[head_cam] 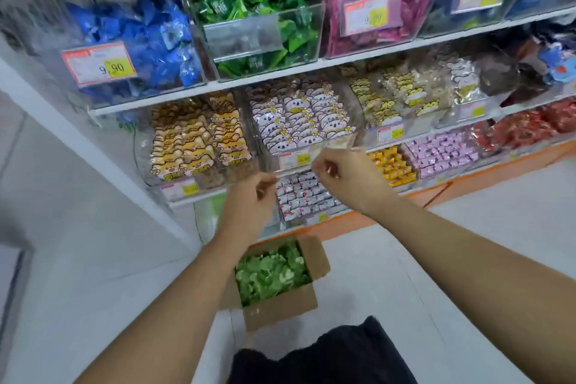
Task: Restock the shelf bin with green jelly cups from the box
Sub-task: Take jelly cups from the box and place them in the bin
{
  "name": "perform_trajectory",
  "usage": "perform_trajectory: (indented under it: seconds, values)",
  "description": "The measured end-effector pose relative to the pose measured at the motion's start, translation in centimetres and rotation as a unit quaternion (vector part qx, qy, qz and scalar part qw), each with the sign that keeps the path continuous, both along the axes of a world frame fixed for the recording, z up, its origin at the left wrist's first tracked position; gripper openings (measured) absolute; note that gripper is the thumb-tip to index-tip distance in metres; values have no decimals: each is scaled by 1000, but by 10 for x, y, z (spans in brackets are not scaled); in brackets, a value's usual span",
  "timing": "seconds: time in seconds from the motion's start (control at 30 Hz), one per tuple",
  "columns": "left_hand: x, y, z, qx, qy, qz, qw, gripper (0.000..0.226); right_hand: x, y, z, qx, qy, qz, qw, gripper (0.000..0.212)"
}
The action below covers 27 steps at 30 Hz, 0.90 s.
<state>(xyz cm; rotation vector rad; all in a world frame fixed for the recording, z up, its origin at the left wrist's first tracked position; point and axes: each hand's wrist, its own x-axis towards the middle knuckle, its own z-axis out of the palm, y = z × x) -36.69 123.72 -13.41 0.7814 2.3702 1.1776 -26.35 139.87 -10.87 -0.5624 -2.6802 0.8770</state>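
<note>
An open cardboard box (280, 305) sits on the floor below my arms, filled with pale green jelly cups (268, 274). My left hand (249, 203) and my right hand (346, 179) are both raised in front of the lower shelves, well above the box. The fingers of both hands are curled, and I see nothing in either. Behind my left wrist, on the lowest shelf, stands a clear bin (212, 212) with a green tint inside; my hand hides most of it.
Clear bins of packaged sweets fill the shelves: blue (140, 37), green (255, 9) and pink (374, 3) on top, animal-print packs (193, 140) in the middle. White and pink candies (305, 193) lie beside my left hand. The floor is pale tile.
</note>
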Motion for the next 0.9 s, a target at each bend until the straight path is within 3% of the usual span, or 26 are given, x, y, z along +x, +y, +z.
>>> perform_trajectory:
  seconds: [0.2, 0.4, 0.63, 0.83, 0.9]
  values:
    - [-8, -26, -86, -65, 6, 22, 998, 12, -8, -23, -104, -41, -30, 44, 998, 13]
    - [-13, -86, -260, -120, 24, 40, 992, 14, -13, -63, -286, -52, -63, 48, 995, 12]
    - [-31, -134, -445, -133, 22, 79, 988, 17, -4, -82, -475, -3, -111, 60, 992, 15]
    - [-32, -151, -536, -142, 46, 80, 986, 20, -13, -92, -572, -33, -157, 69, 985, 1]
    - [-30, -157, -553, -149, 56, 67, 985, 20, -17, -97, -588, -26, -195, 71, 978, 14]
